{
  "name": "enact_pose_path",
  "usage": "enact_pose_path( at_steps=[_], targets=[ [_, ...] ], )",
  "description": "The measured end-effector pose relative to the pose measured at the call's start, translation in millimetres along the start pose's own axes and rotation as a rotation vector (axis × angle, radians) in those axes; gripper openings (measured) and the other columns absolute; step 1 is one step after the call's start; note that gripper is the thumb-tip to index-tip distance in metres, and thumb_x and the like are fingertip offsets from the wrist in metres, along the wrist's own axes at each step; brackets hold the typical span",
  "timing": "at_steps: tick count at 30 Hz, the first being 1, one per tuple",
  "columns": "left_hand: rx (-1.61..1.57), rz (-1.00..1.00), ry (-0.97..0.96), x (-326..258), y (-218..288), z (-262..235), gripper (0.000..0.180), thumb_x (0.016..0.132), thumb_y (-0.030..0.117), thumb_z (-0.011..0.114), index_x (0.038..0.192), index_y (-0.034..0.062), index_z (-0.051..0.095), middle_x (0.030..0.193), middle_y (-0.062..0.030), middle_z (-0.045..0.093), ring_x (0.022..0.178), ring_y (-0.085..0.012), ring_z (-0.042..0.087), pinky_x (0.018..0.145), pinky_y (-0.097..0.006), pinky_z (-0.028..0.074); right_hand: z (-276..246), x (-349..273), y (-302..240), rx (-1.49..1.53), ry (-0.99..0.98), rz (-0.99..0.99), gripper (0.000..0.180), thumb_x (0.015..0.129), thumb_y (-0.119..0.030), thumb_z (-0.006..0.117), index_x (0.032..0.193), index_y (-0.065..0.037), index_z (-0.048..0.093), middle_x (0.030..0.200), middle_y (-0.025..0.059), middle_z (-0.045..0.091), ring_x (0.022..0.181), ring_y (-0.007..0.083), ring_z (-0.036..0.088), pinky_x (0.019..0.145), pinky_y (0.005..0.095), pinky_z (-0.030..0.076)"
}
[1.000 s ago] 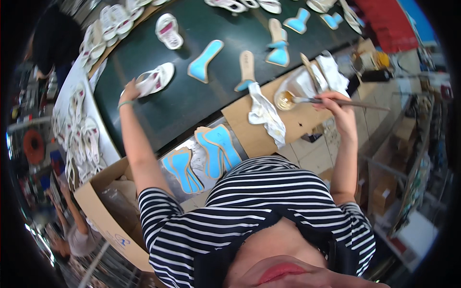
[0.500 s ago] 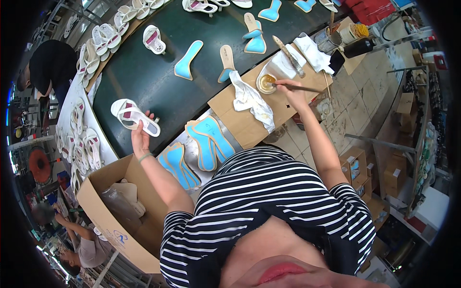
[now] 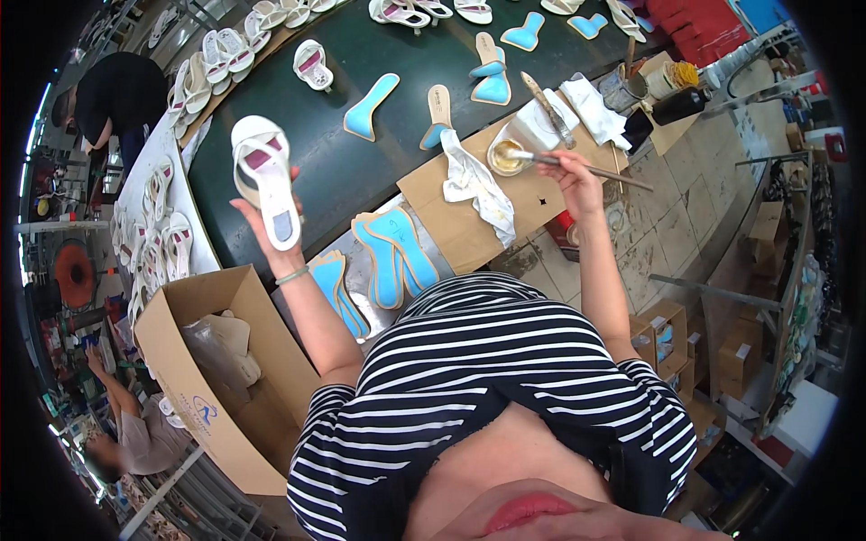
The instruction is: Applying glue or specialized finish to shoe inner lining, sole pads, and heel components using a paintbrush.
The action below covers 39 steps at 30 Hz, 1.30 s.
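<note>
A white strappy sandal (image 3: 281,209) rests in my left hand (image 3: 262,233), held up above the dark green table top with its sole tilted toward me. My right hand (image 3: 577,182) is closed around the dark handle of a brush (image 3: 603,171). The brush's pale bristles are at the mouth of a small glue pot (image 3: 507,157) with yellowish contents. A crumpled white cloth (image 3: 478,191) lies on the cardboard left of the pot. Blue-and-tan insoles (image 3: 390,257) are stacked near my body, between my forearms.
An open cardboard box (image 3: 203,379) with pale pieces and clear plastic stands below my left arm. Several white sandals (image 3: 216,68) line the table's far left edge. Loose blue insoles (image 3: 370,106) lie across the green table (image 3: 343,171). Another person (image 3: 117,95) bends over at the far left.
My left hand has raised the sandal and turned it more upright. My right hand has drawn the brush back slightly to the right, its bristles now showing at the pot.
</note>
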<state>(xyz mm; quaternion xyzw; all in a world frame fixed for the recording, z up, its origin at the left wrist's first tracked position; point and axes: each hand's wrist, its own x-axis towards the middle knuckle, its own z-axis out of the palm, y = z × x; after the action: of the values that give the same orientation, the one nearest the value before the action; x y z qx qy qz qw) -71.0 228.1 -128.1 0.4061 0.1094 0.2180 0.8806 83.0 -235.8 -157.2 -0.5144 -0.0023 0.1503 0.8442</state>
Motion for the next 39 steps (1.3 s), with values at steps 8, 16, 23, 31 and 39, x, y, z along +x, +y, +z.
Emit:
enact_pose_path(
  at_steps=[8,16,23,31,39],
  targets=[
    [-0.009,-0.122,-0.025,-4,-44,40,0.083,0.092,0.071,0.027,0.141,0.005,0.039,0.129,-0.0068,0.056,0.108,-0.0184,0.06,0.091,-0.033,0.05,-17,-18,-15,0.118,-0.166,0.229,0.024,0.087,-0.01,0.053,0.103,0.005,0.062,0.098,0.0225,0.068,0.087,0.0316,0.067,0.079,0.0409,0.054],
    [0.08,-0.125,-0.258,-21,-59,141,0.088,0.091,0.074,0.018,0.144,0.005,0.035,0.132,-0.0073,0.053,0.115,-0.0171,0.056,0.095,-0.031,0.047,140,-25,-134,-0.164,-0.629,-0.276,0.019,0.085,-0.005,0.059,0.1,0.006,0.064,0.105,0.0228,0.064,0.09,0.0293,0.065,0.083,0.0388,0.052],
    [0.171,0.021,-0.312,-38,-53,174,0.082,0.093,0.071,0.016,0.148,0.0113,0.028,0.133,-0.0086,0.05,0.114,-0.0178,0.055,0.093,-0.033,0.048,210,-23,-100,-0.835,-0.545,-0.773,0.015,0.08,0.004,0.066,0.095,0.002,0.068,0.1,0.0117,0.068,0.083,0.0182,0.068,0.072,0.0288,0.054],
    [0.196,0.087,-0.276,-46,-44,174,0.079,0.094,0.068,0.015,0.148,0.0107,0.026,0.13,-0.0086,0.052,0.113,-0.0172,0.055,0.092,-0.032,0.048,222,-39,-82,-0.799,-0.474,-0.892,0.02,0.079,0.007,0.068,0.098,0.0,0.071,0.103,0.0133,0.07,0.089,0.0209,0.068,0.076,0.028,0.054],
    [0.19,0.101,-0.29,-46,-47,179,0.077,0.096,0.065,0.013,0.149,0.0101,0.023,0.139,-0.0101,0.043,0.127,-0.0196,0.044,0.105,-0.034,0.038,230,-17,-44,-0.799,-0.427,-1.171,0.031,0.076,0.007,0.068,0.106,0.001,0.068,0.11,0.0154,0.067,0.098,0.0287,0.066,0.084,0.0346,0.054]
  ],
)
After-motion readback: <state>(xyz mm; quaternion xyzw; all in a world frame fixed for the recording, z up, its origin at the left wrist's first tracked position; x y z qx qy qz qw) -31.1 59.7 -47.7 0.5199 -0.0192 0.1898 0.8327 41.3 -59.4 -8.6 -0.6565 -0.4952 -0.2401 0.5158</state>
